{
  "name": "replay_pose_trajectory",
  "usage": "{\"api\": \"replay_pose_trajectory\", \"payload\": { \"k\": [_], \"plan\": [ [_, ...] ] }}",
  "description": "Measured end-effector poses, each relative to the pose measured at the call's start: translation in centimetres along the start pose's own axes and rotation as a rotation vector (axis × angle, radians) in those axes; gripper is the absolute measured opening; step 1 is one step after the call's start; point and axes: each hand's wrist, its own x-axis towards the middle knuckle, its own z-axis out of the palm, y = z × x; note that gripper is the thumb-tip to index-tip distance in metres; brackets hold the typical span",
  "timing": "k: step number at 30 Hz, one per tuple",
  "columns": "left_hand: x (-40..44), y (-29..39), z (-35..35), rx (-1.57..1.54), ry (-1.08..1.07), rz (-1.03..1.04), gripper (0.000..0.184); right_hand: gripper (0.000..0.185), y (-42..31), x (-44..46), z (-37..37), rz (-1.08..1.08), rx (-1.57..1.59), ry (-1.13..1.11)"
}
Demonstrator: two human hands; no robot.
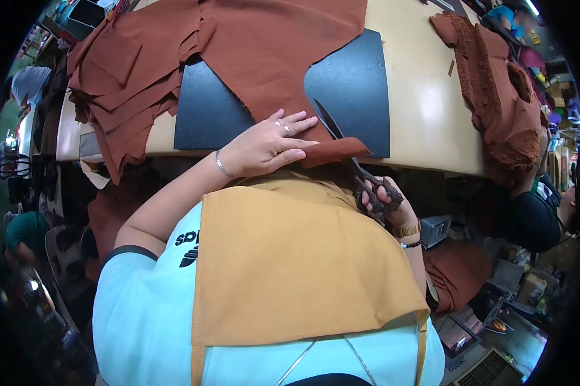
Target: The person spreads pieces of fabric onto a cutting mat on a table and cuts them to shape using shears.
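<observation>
A large piece of reddish-brown fabric (271, 51) lies over a dark board (354, 71) on the table, narrowing toward me. My left hand (271, 143) rests on the narrow end with fingers stretched out, pressing on the cloth near the board's front edge. The folded-over end of the fabric lies just right of my left thumb. In my right hand (393, 199) is a pair of dark scissors (332, 121), its handles wrapped in dark material. The blades point up and left, crossing the fabric's right edge; part of them is hidden by the fold.
Stacked reddish-brown fabric pieces (129, 71) lie on the table's left side and hang over its front edge. A bunched heap of the same cloth (496, 96) lies at the right end, beside another person's arm (534, 174). A small scrap (451, 67) lies on the pale table (425, 96).
</observation>
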Motion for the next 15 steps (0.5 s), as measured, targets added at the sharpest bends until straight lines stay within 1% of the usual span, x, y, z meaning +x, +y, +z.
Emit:
{"api": "replay_pose_trajectory", "payload": {
  "k": [3, 6, 9, 15],
  "plan": [
    [0.1, 0.0, 0.1, 0.064, -0.018, 0.015, 0.037, 0.046, -0.7, 0.5, 0.0, 0.039, -0.005, -0.050],
    [0.1, -0.2, 0.4, 0.105, 0.007, 0.034, 0.038, 0.038, -2.1, 0.3, 0.8, 0.043, -0.002, -0.049],
    [0.1, -0.2, 0.4, 0.129, -0.002, 0.036, 0.039, 0.032, -1.9, 0.5, -0.1, 0.071, -0.085, -0.078],
    [0.2, 0.1, 0.1, 0.056, -0.017, 0.006, 0.038, 0.026, -2.1, -0.1, 0.1, 0.092, -0.121, -0.051]
  ]
}}
